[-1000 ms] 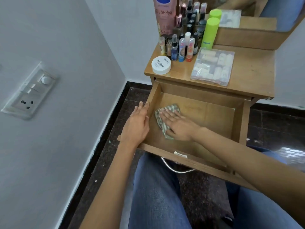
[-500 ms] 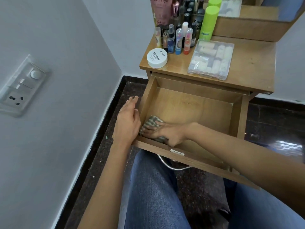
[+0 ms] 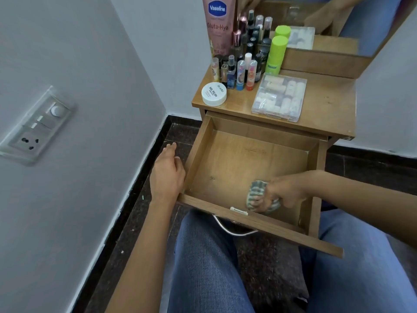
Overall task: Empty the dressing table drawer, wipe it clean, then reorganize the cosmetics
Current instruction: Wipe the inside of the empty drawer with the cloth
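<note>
The wooden drawer (image 3: 237, 159) is pulled out over my lap and holds nothing but a cloth. My right hand (image 3: 282, 195) is bunched around the striped grey cloth (image 3: 256, 190), pressing it on the drawer floor near the front wall, right of centre. My left hand (image 3: 168, 175) rests against the outside of the drawer's left wall, fingers loosely apart. On the tabletop (image 3: 327, 102) stand the cosmetics: several small bottles (image 3: 239, 73), a white round jar (image 3: 214, 94), a clear plastic case (image 3: 279, 97), a green bottle (image 3: 276, 54) and a pink lotion tube (image 3: 217, 26).
A grey wall with a socket panel (image 3: 36, 127) runs close on the left. A mirror (image 3: 334, 21) stands behind the tabletop. A metal handle (image 3: 232, 230) hangs under the drawer front, above my jeans-clad knees (image 3: 203, 256). The floor is dark tile.
My right hand has swept the cloth from the drawer's front left corner to the right along the front wall. My left hand stayed at the left wall.
</note>
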Demonstrator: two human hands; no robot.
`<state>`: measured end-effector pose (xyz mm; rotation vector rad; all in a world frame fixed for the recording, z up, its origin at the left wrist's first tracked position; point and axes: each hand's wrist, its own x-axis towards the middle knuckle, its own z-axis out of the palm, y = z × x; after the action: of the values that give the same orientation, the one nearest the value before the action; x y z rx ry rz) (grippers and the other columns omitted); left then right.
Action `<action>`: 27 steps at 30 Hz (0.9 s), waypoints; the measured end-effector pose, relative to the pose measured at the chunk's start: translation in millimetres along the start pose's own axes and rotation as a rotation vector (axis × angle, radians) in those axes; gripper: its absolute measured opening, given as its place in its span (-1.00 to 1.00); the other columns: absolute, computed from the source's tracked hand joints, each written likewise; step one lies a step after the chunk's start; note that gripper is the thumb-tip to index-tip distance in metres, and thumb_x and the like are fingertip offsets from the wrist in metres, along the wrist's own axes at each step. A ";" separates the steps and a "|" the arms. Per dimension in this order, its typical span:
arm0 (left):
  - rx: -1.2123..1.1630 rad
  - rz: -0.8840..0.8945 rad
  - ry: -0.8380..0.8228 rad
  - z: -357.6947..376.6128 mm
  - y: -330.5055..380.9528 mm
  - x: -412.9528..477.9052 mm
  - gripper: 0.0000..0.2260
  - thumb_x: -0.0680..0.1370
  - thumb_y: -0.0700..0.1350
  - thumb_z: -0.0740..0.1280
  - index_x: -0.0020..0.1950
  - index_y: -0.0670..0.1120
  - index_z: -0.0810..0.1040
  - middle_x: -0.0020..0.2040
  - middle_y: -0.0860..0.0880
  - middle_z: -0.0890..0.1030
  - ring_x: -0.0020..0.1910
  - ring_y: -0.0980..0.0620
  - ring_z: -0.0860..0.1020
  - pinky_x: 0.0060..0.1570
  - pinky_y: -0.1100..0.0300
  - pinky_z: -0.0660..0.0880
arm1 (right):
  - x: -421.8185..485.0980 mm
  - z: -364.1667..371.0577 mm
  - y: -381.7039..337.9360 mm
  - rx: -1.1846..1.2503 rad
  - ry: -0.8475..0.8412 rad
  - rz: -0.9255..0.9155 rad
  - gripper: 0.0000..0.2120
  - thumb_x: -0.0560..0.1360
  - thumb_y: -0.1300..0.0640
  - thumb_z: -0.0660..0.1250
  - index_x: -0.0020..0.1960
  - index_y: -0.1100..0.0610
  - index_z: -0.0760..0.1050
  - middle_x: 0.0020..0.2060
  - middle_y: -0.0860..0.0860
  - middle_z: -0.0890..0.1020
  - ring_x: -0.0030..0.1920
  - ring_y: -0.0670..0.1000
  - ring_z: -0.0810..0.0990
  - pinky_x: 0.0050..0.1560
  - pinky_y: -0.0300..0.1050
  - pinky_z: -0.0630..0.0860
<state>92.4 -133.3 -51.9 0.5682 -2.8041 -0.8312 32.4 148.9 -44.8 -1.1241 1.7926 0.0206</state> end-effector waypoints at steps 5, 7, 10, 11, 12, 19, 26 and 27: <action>0.016 -0.005 0.062 -2.5 -1.8 0.6 -0.64 0.64 -0.21 0.16 0.44 -0.13 0.41 0.31 -0.18 0.56 0.28 -0.17 0.52 0.23 -0.13 0.49 | -34.2 -15.3 -2.7 0.014 0.215 0.126 -0.49 0.53 0.35 0.22 0.39 -0.04 0.40 0.20 -0.04 0.54 0.16 -0.11 0.52 0.15 -0.36 0.44; 0.042 0.001 0.069 -5.3 -3.6 -0.1 -0.65 0.64 -0.20 0.16 0.44 -0.14 0.42 0.34 -0.17 0.54 0.32 -0.17 0.49 0.26 -0.13 0.46 | -33.2 -23.4 -11.4 0.156 0.550 0.098 -0.39 0.49 0.39 0.24 0.43 -0.09 0.34 0.15 -0.11 0.54 0.07 -0.20 0.52 0.03 -0.48 0.41; 0.028 -0.041 0.093 -8.4 -13.2 -1.3 -0.65 0.65 -0.17 0.14 0.44 -0.13 0.42 0.32 -0.19 0.55 0.31 -0.18 0.50 0.26 -0.13 0.45 | -7.6 -38.8 -32.7 0.324 0.883 0.006 -0.34 0.46 0.40 0.28 0.45 -0.08 0.31 0.17 -0.12 0.52 0.04 -0.15 0.56 -0.04 -0.51 0.40; 0.002 -0.085 0.101 -8.6 -16.6 -1.3 -0.64 0.65 -0.15 0.12 0.45 -0.12 0.41 0.30 -0.20 0.56 0.29 -0.19 0.50 0.25 -0.13 0.45 | 4.5 -46.5 -41.7 0.335 0.936 -0.007 -0.34 0.46 0.41 0.27 0.46 -0.05 0.30 0.20 -0.08 0.53 0.05 -0.11 0.56 -0.05 -0.53 0.40; -0.037 -0.137 0.106 -8.5 -19.5 -1.0 -0.64 0.66 -0.13 0.11 0.45 -0.11 0.40 0.29 -0.21 0.56 0.28 -0.19 0.50 0.24 -0.11 0.46 | 19.0 -53.8 -48.3 0.333 0.980 -0.012 -0.34 0.45 0.42 0.26 0.47 -0.01 0.29 0.27 -0.03 0.51 0.11 -0.07 0.56 0.00 -0.55 0.36; -0.215 -0.233 0.095 -4.3 -24.2 0.6 -0.57 0.66 0.01 0.03 0.48 -0.10 0.36 0.27 -0.19 0.57 0.26 -0.17 0.52 0.28 -0.11 0.44 | 96.3 -67.4 -74.6 0.260 0.788 -0.075 -0.24 0.40 0.53 0.16 0.53 0.12 0.13 0.54 0.06 0.06 0.54 0.00 0.00 0.53 -0.04 0.03; -0.178 -0.211 0.124 -2.1 -24.0 1.5 -0.50 0.62 0.08 -0.03 0.46 -0.10 0.39 0.19 -0.18 0.61 0.15 -0.15 0.57 0.15 -0.10 0.50 | 95.5 -54.6 -97.0 0.197 0.509 -0.254 -0.33 0.40 0.53 0.14 0.45 0.12 0.34 0.49 0.11 0.23 0.51 0.01 0.15 0.53 -0.06 0.07; -0.182 -0.215 0.126 -2.8 -23.4 0.7 -0.48 0.60 0.10 -0.05 0.45 -0.09 0.39 0.18 -0.18 0.61 0.14 -0.15 0.57 0.14 -0.11 0.51 | 92.6 -54.3 -97.3 0.217 0.468 -0.253 -0.31 0.41 0.54 0.13 0.46 0.10 0.32 0.51 0.08 0.18 0.52 -0.04 0.07 0.53 -0.12 -0.02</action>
<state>99.8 -153.0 -62.5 0.8684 -2.5513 -1.0373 52.5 5.5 -41.5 -1.2577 1.9790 -0.6187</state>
